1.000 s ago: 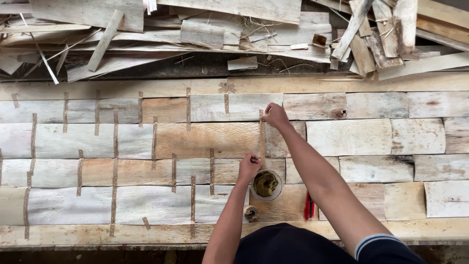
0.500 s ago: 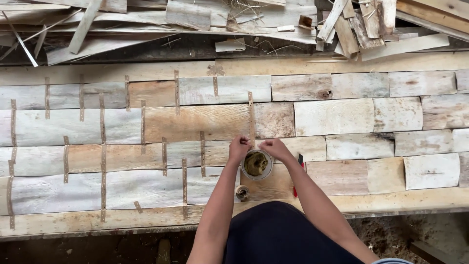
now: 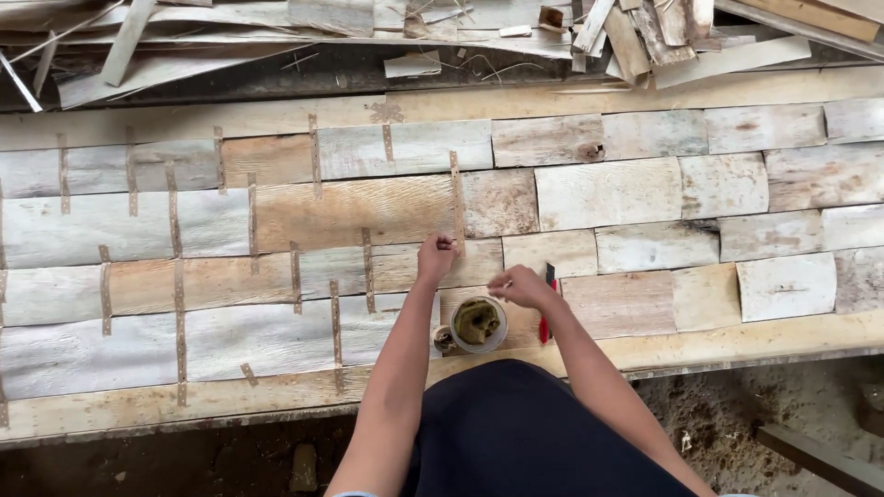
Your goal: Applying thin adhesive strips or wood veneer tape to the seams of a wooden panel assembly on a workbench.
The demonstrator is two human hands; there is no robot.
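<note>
Left hand (image 3: 436, 259) is curled w/ fingertips pinched together on the near end of a thin brown tape strip (image 3: 456, 204), which is pressed down on a vertical seam between two veneer pcs. Right hand (image 3: 521, 286) is held just right of it, fingers loosely bunched above a small round cup (image 3: 478, 323); whether anything is gripped can't be told. Cup is filled w/ a greenish-brown wet mass and is set on the sheet near the front edge, w/ a smaller dark round item (image 3: 443, 339) touching its left side. A red-handled cutter (image 3: 546, 304) is laid just right of the right hand, partly hidden by the wrist.

Work is spread on a long wooden bench (image 3: 718, 345); pale and tan veneer pieces (image 3: 608, 193) are laid in staggered rows like brickwork. On the left half, many seams are already covered by short brown strips (image 3: 175, 207); on the right half, seams are seen bare. At the far side, past the bench, a heap of scrap veneer offcuts (image 3: 645, 37) is piled. Bare dirt floor (image 3: 783, 405) is seen near right, below the bench edge.
</note>
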